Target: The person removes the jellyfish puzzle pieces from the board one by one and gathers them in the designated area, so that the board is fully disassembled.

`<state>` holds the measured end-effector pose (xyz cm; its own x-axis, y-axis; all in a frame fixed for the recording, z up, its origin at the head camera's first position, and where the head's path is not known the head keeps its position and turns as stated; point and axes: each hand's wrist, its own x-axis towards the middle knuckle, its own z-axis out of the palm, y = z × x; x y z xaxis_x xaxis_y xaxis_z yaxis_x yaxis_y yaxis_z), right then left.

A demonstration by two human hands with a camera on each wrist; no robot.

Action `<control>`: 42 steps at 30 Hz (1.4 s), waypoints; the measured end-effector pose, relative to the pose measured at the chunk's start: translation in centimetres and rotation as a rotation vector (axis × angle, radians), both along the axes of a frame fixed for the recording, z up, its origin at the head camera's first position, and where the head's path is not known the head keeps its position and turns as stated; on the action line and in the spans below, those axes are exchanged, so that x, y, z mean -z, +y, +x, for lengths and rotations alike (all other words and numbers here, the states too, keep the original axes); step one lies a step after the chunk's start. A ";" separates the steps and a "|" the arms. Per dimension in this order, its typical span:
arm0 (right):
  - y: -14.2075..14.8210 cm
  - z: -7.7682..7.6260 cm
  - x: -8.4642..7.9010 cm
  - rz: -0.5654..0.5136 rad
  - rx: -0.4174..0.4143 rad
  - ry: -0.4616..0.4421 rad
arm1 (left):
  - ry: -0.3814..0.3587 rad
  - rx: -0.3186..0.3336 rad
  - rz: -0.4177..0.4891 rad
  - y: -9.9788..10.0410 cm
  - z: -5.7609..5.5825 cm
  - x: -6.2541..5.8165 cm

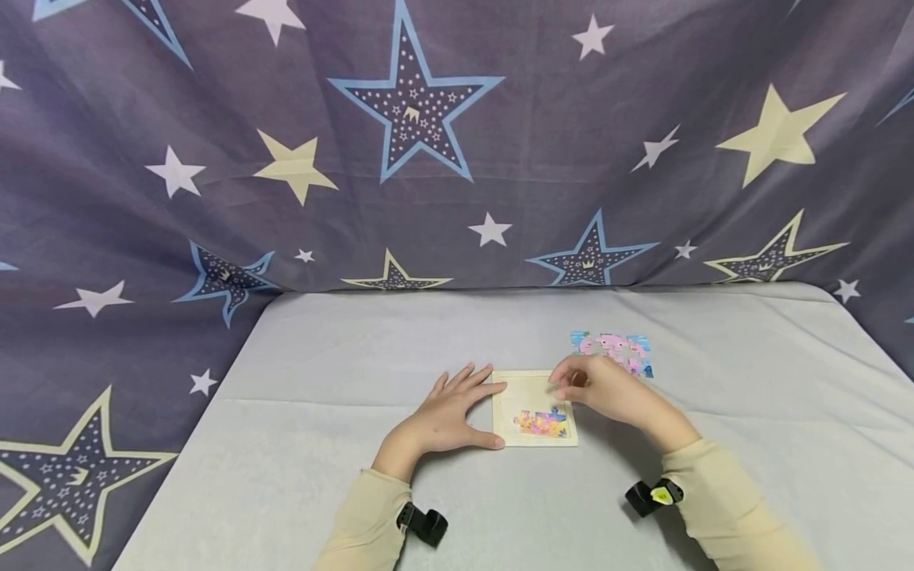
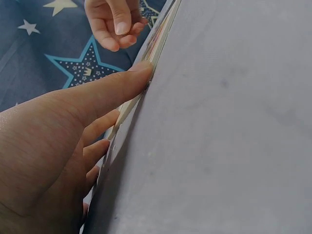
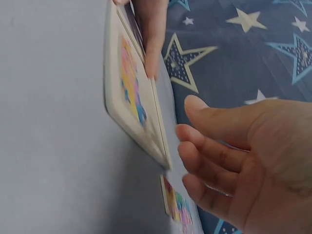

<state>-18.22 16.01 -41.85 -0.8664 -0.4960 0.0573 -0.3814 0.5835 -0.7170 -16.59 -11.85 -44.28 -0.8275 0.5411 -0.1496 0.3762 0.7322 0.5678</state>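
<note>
A small square wooden puzzle tray point(image 1: 530, 390) with a pale raised rim lies on the table in the head view. Joined puzzle pieces point(image 1: 544, 423) in pink, yellow and blue fill its lower right part. My left hand point(image 1: 446, 416) rests along the tray's left edge, fingers spread, with the thumb point(image 2: 114, 92) at the near corner. My right hand point(image 1: 603, 387) hovers over the upper right corner, fingers loosely bent. Nothing shows between its thumb point(image 3: 214, 119) and fingers in the right wrist view.
Just beyond the right hand lies a group of pink and blue puzzle pieces point(image 1: 612, 342), partly hidden by that hand. A light grey cloth point(image 1: 343, 349) covers the table. Behind it hangs a dark curtain point(image 1: 543, 159) with stars.
</note>
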 end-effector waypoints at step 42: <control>-3.0 2.0 1.1 0.121 -0.175 0.071 | 0.005 0.004 0.002 -0.1 0.0 0.0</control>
<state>-16.27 13.00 -42.93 -0.7624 -0.6455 0.0462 -0.5315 0.5838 -0.6138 -16.62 -11.92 -44.24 -0.8260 0.5447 -0.1446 0.3817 0.7295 0.5676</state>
